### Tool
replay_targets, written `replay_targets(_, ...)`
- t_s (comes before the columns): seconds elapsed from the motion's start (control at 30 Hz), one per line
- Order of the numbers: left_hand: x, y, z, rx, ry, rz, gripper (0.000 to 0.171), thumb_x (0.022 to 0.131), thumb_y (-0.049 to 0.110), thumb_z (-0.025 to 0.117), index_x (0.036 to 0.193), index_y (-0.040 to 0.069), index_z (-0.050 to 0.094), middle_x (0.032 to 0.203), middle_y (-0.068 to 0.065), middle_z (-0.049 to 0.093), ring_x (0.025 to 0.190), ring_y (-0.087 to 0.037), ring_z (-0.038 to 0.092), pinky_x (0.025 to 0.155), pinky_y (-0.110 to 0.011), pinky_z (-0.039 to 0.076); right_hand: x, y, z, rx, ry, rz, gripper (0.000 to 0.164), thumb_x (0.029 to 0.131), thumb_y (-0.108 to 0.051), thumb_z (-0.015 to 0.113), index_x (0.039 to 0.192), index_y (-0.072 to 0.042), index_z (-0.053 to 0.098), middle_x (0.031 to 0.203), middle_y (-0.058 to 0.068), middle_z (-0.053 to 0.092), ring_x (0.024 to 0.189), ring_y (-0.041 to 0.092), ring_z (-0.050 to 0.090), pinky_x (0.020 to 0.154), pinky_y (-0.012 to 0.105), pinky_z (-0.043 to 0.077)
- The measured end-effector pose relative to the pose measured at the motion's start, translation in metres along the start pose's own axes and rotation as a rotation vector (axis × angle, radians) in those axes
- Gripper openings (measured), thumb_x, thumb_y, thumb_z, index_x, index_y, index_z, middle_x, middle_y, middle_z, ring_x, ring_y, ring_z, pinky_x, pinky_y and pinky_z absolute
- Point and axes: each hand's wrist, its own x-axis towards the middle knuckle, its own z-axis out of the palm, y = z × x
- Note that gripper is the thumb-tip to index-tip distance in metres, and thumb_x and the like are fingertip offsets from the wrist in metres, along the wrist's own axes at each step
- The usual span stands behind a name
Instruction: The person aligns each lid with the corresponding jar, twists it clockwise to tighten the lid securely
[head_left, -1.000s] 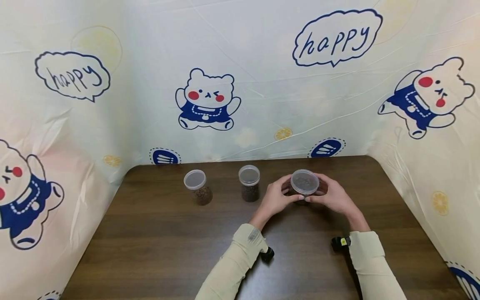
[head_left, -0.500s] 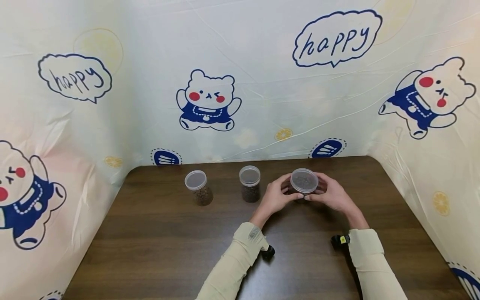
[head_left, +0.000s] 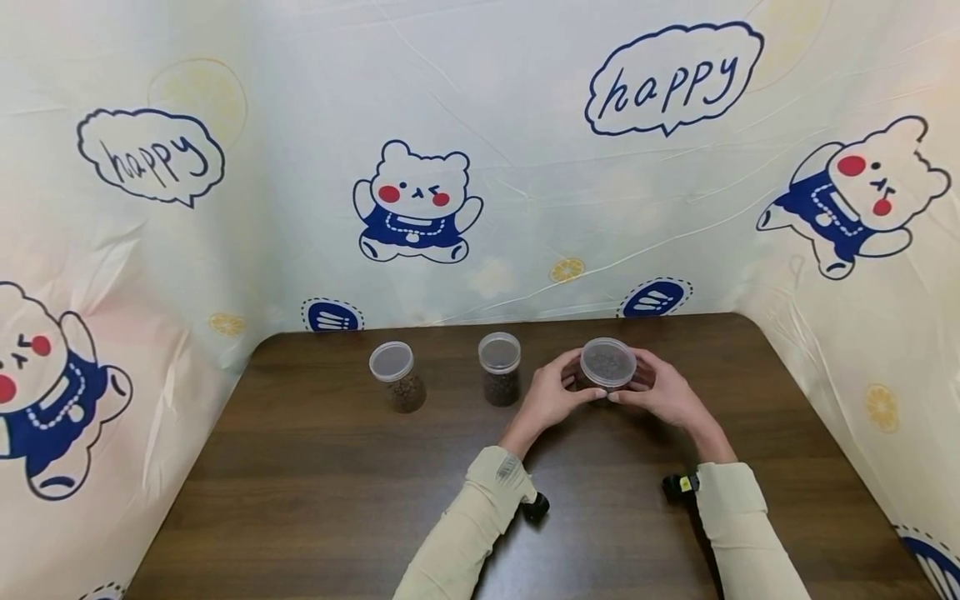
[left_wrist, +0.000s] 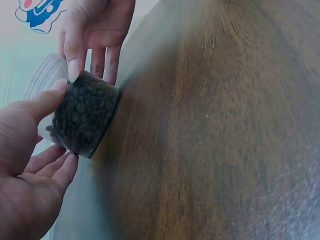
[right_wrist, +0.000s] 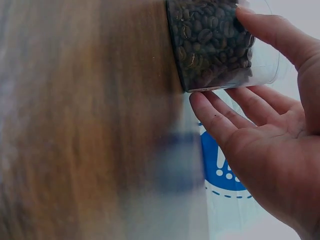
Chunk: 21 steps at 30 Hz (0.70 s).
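A clear lidded jar of dark coffee beans [left_wrist: 85, 112] stands at the back right of the table, held from both sides. My left hand [head_left: 553, 393] grips its left side, thumb at the front and fingers round behind. From the right, my right hand [head_left: 666, 390] grips it the same way; the two thumbs nearly meet at the front. In the right wrist view the beans [right_wrist: 210, 42] show through the wall, and the right fingertips touch the jar's side near its base. The jar's translucent lid [head_left: 608, 362] faces up in the head view.
Two slimmer lidded jars stand to the left along the back: a middle jar [head_left: 500, 369] with dark contents and a left jar [head_left: 397, 377] with browner contents. The wooden table [head_left: 337, 500] meets a printed cloth backdrop [head_left: 525, 208] on the back and sides.
Both hands stay on the jar of coffee beans, with almost no movement. The head view has shifted very slightly.
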Motion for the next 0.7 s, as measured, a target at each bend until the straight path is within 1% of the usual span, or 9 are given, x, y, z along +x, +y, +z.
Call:
replay_targets(0.3, -0.001, -0.001, 0.001, -0.019, -0.003, -0.006, 0.072, 0.091, 0.025, 0.085, 0.154, 0.023, 0.052, 0.15, -0.003, 0.063, 0.14, -0.017, 0.06, 0.115, -0.033, 0.051, 0.0, 0.001, 0.001, -0.011, -0.006, -0.004, 0.086, 0.089, -0.02, 0.087, 0.158, -0.005, 0.039, 0.154, 0.026, 0.053, 0.137, 0.047, 0.058, 0.109, 0.057, 0.052)
replay_targets(0.4, -0.002, 0.0, -0.001, 0.006, -0.001, -0.004, 0.075, 0.09, 0.025, 0.085, 0.156, 0.022, 0.05, 0.152, -0.004, 0.062, 0.141, -0.018, 0.059, 0.115, -0.033, 0.051, 0.0, 0.0, 0.0, -0.008, -0.01, 0.004, 0.087, 0.089, -0.021, 0.087, 0.159, -0.004, 0.038, 0.155, 0.027, 0.052, 0.138, 0.047, 0.058, 0.109, 0.057, 0.051)
replay_targets(0.47, -0.003, 0.002, -0.003, 0.054, 0.002, 0.0, 0.078, 0.09, 0.026, 0.086, 0.158, 0.019, 0.047, 0.154, -0.006, 0.06, 0.142, -0.02, 0.058, 0.116, -0.035, 0.051, -0.002, -0.001, -0.001, -0.006, -0.005, 0.023, 0.089, 0.089, -0.023, 0.087, 0.159, -0.003, 0.036, 0.156, 0.028, 0.05, 0.139, 0.048, 0.057, 0.11, 0.057, 0.051)
replay_targets(0.57, -0.008, 0.01, -0.008, 0.185, 0.018, -0.002, 0.081, 0.091, 0.032, 0.084, 0.159, 0.017, 0.044, 0.156, -0.008, 0.058, 0.143, -0.023, 0.057, 0.116, -0.04, 0.05, -0.005, -0.003, -0.003, -0.014, 0.009, 0.055, 0.095, 0.09, -0.029, 0.086, 0.161, -0.001, 0.031, 0.158, 0.029, 0.047, 0.14, 0.049, 0.055, 0.111, 0.057, 0.05)
replay_targets(0.63, -0.014, 0.02, -0.011, 0.277, 0.032, -0.012, 0.077, 0.093, 0.035, 0.082, 0.159, 0.016, 0.045, 0.156, -0.008, 0.056, 0.144, -0.025, 0.056, 0.116, -0.043, 0.05, -0.009, -0.004, -0.006, -0.03, 0.025, 0.074, 0.098, 0.09, -0.033, 0.085, 0.162, 0.0, 0.027, 0.16, 0.03, 0.044, 0.14, 0.049, 0.054, 0.111, 0.057, 0.049)
replay_targets(0.7, -0.023, 0.034, -0.014, 0.359, 0.037, -0.012, 0.072, 0.096, 0.037, 0.079, 0.157, 0.016, 0.047, 0.155, -0.008, 0.056, 0.142, -0.026, 0.056, 0.116, -0.045, 0.05, -0.012, -0.008, -0.008, -0.055, 0.043, 0.079, 0.1, 0.091, -0.036, 0.084, 0.163, 0.001, 0.024, 0.16, 0.031, 0.042, 0.14, 0.049, 0.054, 0.112, 0.059, 0.049)
